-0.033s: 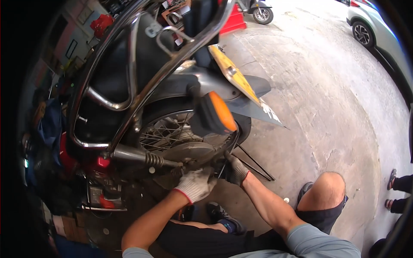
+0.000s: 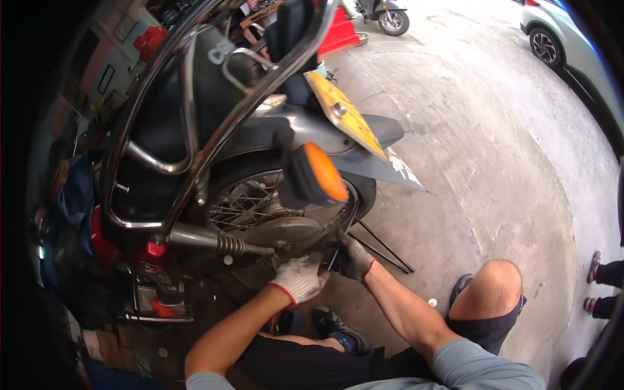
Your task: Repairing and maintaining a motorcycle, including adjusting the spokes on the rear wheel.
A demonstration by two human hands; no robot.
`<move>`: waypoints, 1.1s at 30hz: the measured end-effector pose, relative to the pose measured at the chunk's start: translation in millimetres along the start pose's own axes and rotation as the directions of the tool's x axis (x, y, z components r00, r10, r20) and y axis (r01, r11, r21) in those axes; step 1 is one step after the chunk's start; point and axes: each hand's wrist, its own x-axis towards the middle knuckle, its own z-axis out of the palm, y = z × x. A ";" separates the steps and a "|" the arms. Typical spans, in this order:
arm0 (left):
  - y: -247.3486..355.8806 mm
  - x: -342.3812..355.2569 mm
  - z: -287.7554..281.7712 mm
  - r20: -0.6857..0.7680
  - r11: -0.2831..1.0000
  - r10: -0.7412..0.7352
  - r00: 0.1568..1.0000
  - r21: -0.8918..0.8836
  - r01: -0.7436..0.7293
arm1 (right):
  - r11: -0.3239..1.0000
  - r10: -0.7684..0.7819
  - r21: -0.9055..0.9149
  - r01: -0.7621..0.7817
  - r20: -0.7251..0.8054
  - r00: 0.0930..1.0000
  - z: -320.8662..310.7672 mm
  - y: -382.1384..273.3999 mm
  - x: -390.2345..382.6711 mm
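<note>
A motorcycle's rear wheel (image 2: 250, 203) with wire spokes is in front of me, its round metal hub cover (image 2: 283, 232) facing my hands. My left hand (image 2: 300, 278), in a whitish knit glove with a red cuff edge, is closed below the hub cover; what its fingers grip is hidden. My right hand (image 2: 356, 257), in a dirtier glove, is closed by the wheel's lower right edge, its fingertips hidden against dark parts. A thin metal bar (image 2: 334, 260) shows between the two hands; I cannot tell which hand holds it. The shock absorber (image 2: 211, 240) lies left of them.
An orange turn signal (image 2: 325, 172) and yellow plate (image 2: 344, 114) stick out above my hands. A chrome rack (image 2: 188, 97) arches over the seat. Dark stand-like rods (image 2: 383, 250) reach toward the concrete floor (image 2: 468, 162). A car (image 2: 565, 39) and another person's feet (image 2: 590, 286) are at right.
The motorcycle's upper parts sit slightly further left in view. Both hands stay at almost the same place by the wheel, with no grip visibly changed.
</note>
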 end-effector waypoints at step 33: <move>-27.0 64.7 9.7 -0.622 0.908 0.227 0.749 0.413 0.068 | 0.086 -0.573 -0.846 -0.527 -0.475 0.668 -151.2 -51.5 -72.1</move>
